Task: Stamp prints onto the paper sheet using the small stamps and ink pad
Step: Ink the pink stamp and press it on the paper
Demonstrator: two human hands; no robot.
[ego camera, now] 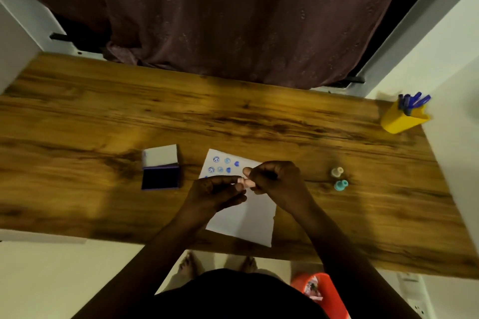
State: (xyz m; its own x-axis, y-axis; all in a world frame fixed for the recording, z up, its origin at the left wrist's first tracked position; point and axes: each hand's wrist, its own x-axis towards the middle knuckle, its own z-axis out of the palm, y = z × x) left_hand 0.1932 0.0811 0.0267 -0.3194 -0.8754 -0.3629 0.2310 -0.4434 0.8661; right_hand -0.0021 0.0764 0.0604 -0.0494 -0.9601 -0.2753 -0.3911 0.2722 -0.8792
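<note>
A white paper sheet (243, 217) lies on the wooden table (103, 116), with several blue stamp prints (220, 164) near its far left corner. Above the sheet, my left hand (215, 194) and my right hand (277, 181) meet, and both pinch a small pink stamp (245, 183) between their fingertips. The open ink pad (160, 176), dark blue with its white lid raised behind it, sits left of the sheet. A beige stamp (337, 171) and a teal stamp (340, 185) stand to the right of the sheet.
A yellow pen holder (403, 119) with blue pens stands at the table's far right corner. A dark curtain (233, 21) hangs behind the table. An orange bin (321, 292) sits on the floor below the near edge, beside my feet.
</note>
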